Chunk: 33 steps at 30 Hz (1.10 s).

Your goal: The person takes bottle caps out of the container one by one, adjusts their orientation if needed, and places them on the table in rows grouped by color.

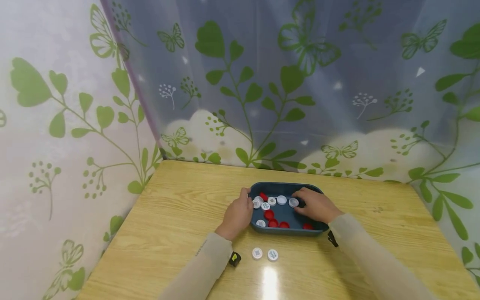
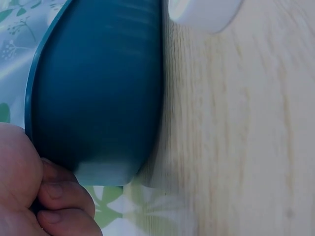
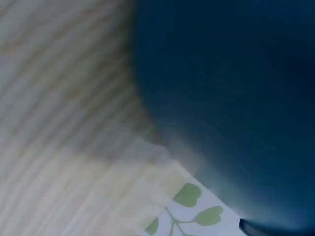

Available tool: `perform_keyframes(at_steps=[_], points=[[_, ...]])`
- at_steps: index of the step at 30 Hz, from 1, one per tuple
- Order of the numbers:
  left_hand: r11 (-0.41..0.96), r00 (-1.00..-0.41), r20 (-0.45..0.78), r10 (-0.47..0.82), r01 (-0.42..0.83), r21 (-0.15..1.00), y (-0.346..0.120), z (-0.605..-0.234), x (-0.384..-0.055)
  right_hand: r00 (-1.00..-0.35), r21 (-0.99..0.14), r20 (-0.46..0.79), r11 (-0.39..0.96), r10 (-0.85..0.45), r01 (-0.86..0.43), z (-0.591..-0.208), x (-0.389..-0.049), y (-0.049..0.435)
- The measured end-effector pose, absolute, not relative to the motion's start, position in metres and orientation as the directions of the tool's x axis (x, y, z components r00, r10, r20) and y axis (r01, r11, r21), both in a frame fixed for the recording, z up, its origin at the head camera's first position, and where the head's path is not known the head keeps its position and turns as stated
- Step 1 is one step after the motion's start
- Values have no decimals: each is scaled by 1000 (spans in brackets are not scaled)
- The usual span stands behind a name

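Observation:
A dark blue oval-ended tray (image 1: 288, 232) on the table holds several round white caps (image 1: 281, 200) and several red caps (image 1: 268, 214). At its left end, my left hand (image 1: 237, 214) grips the rim; the left wrist view shows curled fingers (image 2: 69, 196) against the tray's outer wall (image 2: 98, 88). Reaching in over the right side, my right hand (image 1: 316, 205) has thumb and index finger at either side of a whitish cap (image 1: 293, 203), pinching it. Only the tray's outside (image 3: 231, 98) shows in the right wrist view, where that hand is hidden.
Two white caps with printed tops, a left one (image 1: 257, 253) and a right one (image 1: 273, 255), lie on the wooden table (image 1: 180, 200) in front of the tray. Leaf-and-butterfly patterned cloth (image 1: 255, 125) hangs behind the table's back edge and along its left side.

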State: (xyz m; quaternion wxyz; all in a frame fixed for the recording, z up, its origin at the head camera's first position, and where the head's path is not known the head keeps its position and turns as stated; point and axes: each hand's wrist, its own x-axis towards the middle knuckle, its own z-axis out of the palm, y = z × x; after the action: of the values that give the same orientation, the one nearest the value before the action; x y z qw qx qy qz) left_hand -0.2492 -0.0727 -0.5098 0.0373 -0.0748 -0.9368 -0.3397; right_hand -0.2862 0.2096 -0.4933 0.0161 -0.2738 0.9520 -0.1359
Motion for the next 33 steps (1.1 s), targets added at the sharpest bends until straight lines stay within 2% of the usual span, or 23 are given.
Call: perform_keyframes(at_steps=[7,10,16,21,25,33], points=[[749,-986,132,103,164,642,-71,-509,-248,-801,-133,79,790,-593,-598,-502,-284,209],[743,-986,129,103,162,649,-71,-507,-247,-792,-116,98,783,-603,-611,-502,-283,209],[737,-988,117,101,153,658,-70,-508,-247,-816,-227,106,785,-569,-577,-504,-283,210],[741,-989,112,100,149,654,-71,-514,-249,-847,-358,67,780,-527,-514,-503,-284,212],[736,-987,117,106,157,659,-72,-514,-248,-850,-418,28,766,-527,-489,-501,-284,213],[734,-989,106,104,148,663,-71,-514,-248,-809,-261,-50,790,-585,-555,-502,-281,210]])
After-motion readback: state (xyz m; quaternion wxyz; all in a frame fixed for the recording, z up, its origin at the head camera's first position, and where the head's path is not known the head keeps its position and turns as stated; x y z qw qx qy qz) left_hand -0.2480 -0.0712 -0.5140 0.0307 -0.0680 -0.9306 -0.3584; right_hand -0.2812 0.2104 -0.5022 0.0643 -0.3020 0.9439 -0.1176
